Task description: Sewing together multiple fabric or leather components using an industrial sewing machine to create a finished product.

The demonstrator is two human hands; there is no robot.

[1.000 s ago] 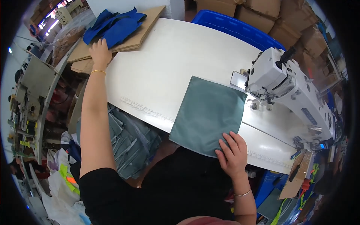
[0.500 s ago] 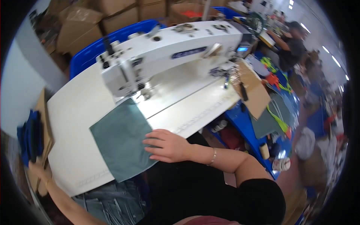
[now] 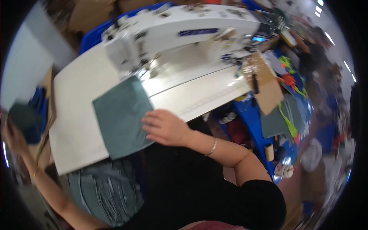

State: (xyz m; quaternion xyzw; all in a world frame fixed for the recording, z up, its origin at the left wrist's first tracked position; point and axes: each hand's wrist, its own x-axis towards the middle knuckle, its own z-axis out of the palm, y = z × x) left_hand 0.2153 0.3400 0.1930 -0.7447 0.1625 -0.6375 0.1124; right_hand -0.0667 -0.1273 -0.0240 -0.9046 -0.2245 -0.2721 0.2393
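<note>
A grey-green fabric piece (image 3: 122,115) lies on the white sewing machine table, its far corner close to the needle area of the white sewing machine (image 3: 168,38). My right hand (image 3: 165,126) rests on the near right edge of this piece, fingers stretched out and slightly apart. At the far left my left hand (image 3: 16,140), blurred by motion, grips a dark green fabric piece (image 3: 23,115) by its near side. That piece is raised beside a bundle of blue fabric (image 3: 40,103), which it partly hides.
A cardboard box (image 3: 49,88) borders the table's left edge. Below the table is a pile of grey-green fabric pieces (image 3: 103,191). On the right, a blue surface (image 3: 245,119) carries cardboard (image 3: 264,86), a thread spool (image 3: 269,152) and bright scraps. A person (image 3: 306,50) works beyond.
My left hand has moved up and outward from beside the blue bundle and now has the dark green piece in it. My right hand remains on the grey-green piece. The view has shifted.
</note>
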